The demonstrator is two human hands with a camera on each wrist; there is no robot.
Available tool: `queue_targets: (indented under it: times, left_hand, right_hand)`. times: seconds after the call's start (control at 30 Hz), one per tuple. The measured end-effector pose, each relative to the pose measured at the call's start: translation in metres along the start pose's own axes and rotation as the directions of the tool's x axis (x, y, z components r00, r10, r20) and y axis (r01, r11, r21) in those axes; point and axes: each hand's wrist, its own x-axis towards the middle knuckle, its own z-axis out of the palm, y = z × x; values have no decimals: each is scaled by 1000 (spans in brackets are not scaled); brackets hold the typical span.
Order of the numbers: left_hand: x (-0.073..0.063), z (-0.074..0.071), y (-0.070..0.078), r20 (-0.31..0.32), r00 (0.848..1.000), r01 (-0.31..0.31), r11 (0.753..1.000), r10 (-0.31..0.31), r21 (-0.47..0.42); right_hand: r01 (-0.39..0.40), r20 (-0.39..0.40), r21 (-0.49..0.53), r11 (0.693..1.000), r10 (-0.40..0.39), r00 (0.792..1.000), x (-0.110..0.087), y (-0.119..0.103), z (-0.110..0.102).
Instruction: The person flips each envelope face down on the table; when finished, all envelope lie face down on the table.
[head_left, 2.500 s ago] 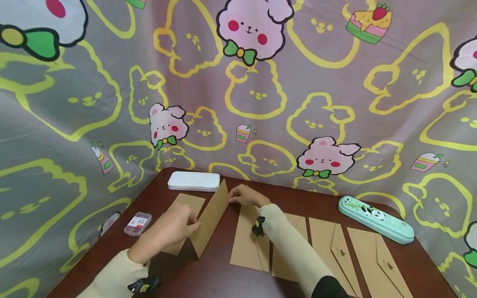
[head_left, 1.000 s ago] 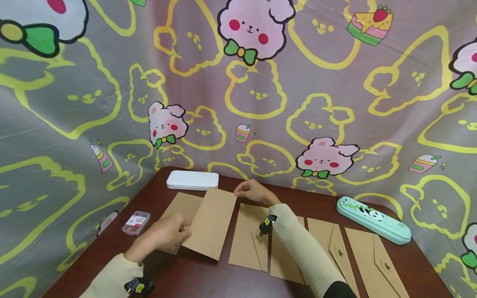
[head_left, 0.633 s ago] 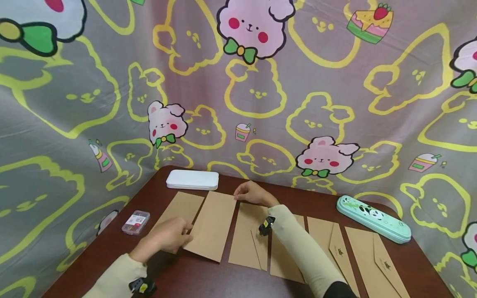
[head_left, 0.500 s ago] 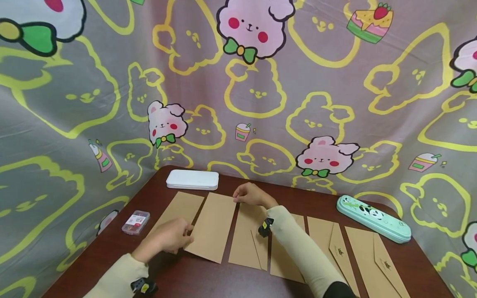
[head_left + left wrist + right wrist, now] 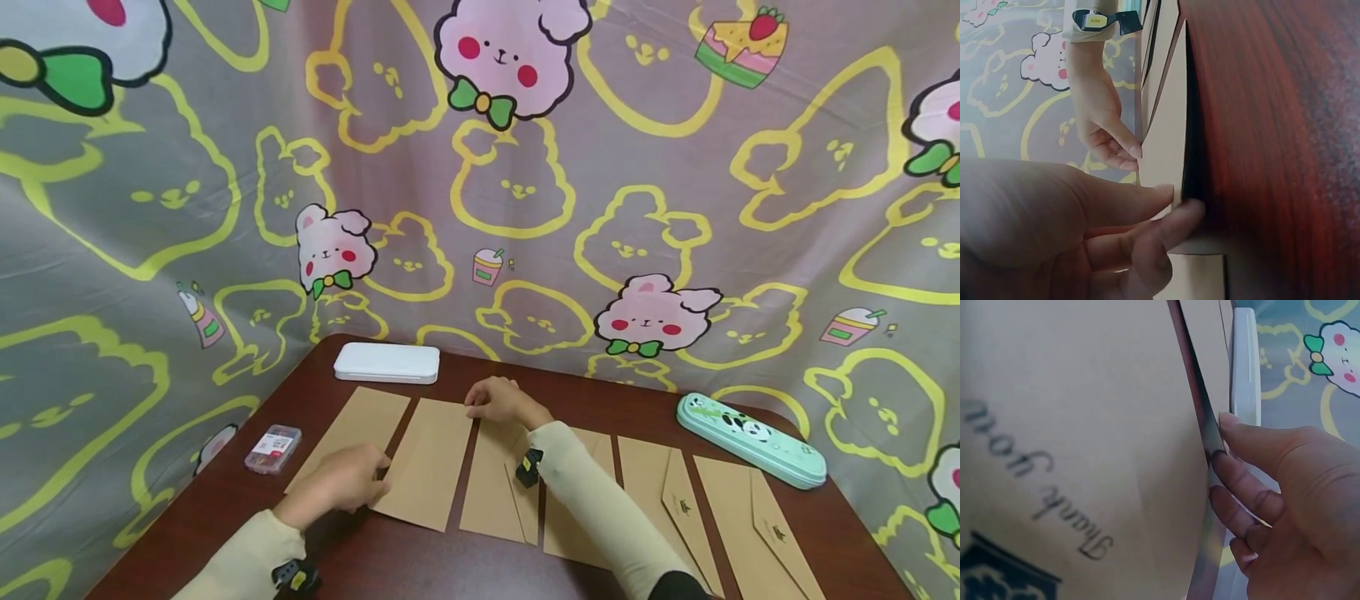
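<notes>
A plain brown kraft paper envelope (image 5: 429,462) lies second from the left in a row of several envelopes. My left hand (image 5: 347,478) pinches its near left edge, thumb on top and index finger (image 5: 1184,222) under the edge in the left wrist view. That edge stands slightly above the table there, with a dark gap beneath. At the far right corner, the thumb and fingers of my right hand (image 5: 504,402) pinch the same envelope (image 5: 1209,359). The leftmost envelope (image 5: 363,421) is partly covered by my left hand. A third envelope (image 5: 498,492), flap showing, lies under my right wrist.
More flapped envelopes (image 5: 652,483) continue to the right, partly behind my right sleeve. A white case (image 5: 386,363) is at the back left, a small clear plastic box (image 5: 273,449) at the left. A mint panda case (image 5: 752,440) lies at the right. Patterned cloth (image 5: 525,250) hangs behind the table.
The envelope was steeply tilted between both hands; it has been lowered nearly flat into the row, then shifted slightly nearer. My right hand has come down and closer with it.
</notes>
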Motion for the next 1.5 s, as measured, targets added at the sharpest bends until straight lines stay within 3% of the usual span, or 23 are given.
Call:
queue_targets:
  times: [0.27,0.33,0.4,0.47,0.57,0.67,0.73,0.9,1.03,1.13,1.27,1.37,1.5]
  left_hand:
    - [2,-2,5,-43,999,-10,981,18,192]
    - [1,-2,8,-58,998,-25,978,38,209]
    - [-1,-2,13,-71,993,-82,975,98,205]
    - [-3,-1,18,-45,987,-143,969,155,202]
    - [-5,2,25,54,973,-229,940,222,252]
    - [-5,7,27,157,965,-250,909,208,334]
    - [-4,10,26,172,963,-258,893,207,370]
    - [-2,11,28,139,961,-275,871,238,408]
    - [1,8,33,130,955,-295,886,266,358]
    - [7,8,40,108,939,-345,892,328,292]
    - [20,14,53,72,916,-400,880,395,256]
    - [30,22,62,85,916,-401,892,392,211]
    - [36,32,71,150,923,-375,916,355,142]
  right_hand:
    - [9,-20,-54,999,-10,1000,-2,-6,0]
    - [7,-20,-62,998,-9,1000,-2,-8,0]
    - [7,-18,-76,997,-8,1000,-3,-9,0]
    - [12,-27,-102,995,-15,1000,-5,-10,1]
    - [33,-35,-143,989,-38,999,-9,-13,4]
    - [75,-14,-181,981,-79,997,-14,-18,7]
    - [102,13,-200,974,-102,995,-16,-21,10]
    - [113,21,-232,966,-111,994,-19,-26,10]
    - [133,26,-225,965,-130,991,-28,-25,-1]
    - [144,17,-194,970,-143,990,-46,-18,-18]
    - [140,-5,-174,975,-143,990,-75,-5,-41]
    - [117,-17,-184,976,-122,992,-95,6,-51]
    - [44,-38,-175,984,-51,998,-114,21,-54]
